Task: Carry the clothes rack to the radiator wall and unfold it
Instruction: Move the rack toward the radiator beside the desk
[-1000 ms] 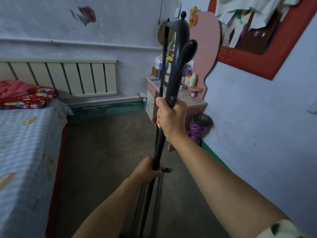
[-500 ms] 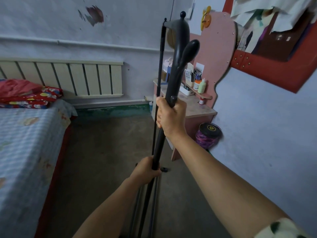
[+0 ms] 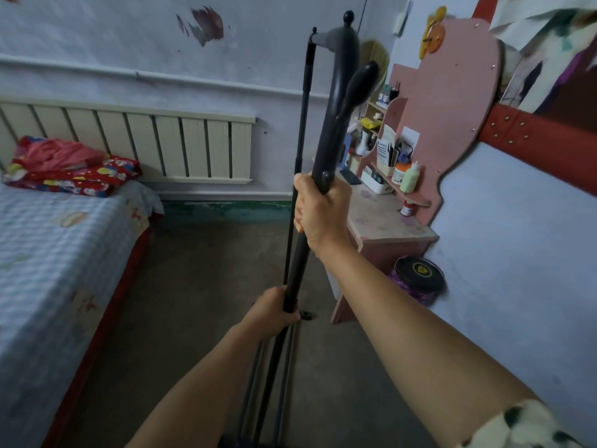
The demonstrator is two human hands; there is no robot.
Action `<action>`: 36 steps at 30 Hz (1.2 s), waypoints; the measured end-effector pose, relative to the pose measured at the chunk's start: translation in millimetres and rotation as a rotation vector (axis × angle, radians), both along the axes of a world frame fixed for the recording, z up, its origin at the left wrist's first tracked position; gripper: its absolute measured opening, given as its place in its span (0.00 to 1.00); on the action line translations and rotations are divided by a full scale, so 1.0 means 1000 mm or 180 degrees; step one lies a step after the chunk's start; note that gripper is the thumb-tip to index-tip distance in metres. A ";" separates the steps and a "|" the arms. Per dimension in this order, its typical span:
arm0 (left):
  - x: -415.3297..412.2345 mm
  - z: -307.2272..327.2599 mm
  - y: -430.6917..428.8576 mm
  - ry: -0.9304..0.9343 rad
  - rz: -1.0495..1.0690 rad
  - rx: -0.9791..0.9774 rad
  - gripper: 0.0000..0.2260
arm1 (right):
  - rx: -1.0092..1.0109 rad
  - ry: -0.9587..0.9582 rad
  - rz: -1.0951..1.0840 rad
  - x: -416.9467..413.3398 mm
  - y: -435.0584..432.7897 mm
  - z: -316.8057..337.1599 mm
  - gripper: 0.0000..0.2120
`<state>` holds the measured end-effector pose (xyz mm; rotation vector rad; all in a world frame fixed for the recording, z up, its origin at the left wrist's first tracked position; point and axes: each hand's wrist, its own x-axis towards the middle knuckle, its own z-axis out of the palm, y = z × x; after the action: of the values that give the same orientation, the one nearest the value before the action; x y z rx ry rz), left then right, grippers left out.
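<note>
Closer now to the radiator (image 3: 181, 147), both hands are clamped on the folded clothes rack (image 3: 326, 150), its long axis upright, right hand (image 3: 319, 215) high, left hand (image 3: 274, 313) lower and nearer the legs.

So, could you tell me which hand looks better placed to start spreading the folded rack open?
Probably the left hand: it grips low on the clothes rack, right above the bundled legs. The right hand holds high on the pole, better suited to steadying it upright.
</note>
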<state>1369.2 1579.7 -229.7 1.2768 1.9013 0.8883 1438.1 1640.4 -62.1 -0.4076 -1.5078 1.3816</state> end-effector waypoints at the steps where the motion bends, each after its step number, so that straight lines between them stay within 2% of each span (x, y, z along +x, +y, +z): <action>1: -0.002 0.001 0.005 -0.0004 0.0005 -0.0010 0.06 | -0.0011 -0.0004 0.0020 -0.002 0.005 0.000 0.19; 13: -0.075 -0.003 0.098 -0.0096 -0.0016 -0.0005 0.08 | -0.0064 -0.0069 -0.0085 -0.074 0.093 0.003 0.18; 23: -0.141 -0.005 0.170 -0.0122 -0.0097 -0.0040 0.08 | -0.0035 -0.0054 -0.0209 -0.139 0.162 0.004 0.21; 36: -0.215 -0.006 0.281 -0.0078 -0.0064 -0.0020 0.08 | -0.0007 -0.0049 -0.0230 -0.209 0.273 0.005 0.18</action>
<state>1154.5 1860.3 -235.7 1.2736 1.8679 0.8831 1228.7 1913.3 -56.7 -0.4707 -1.4899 1.3264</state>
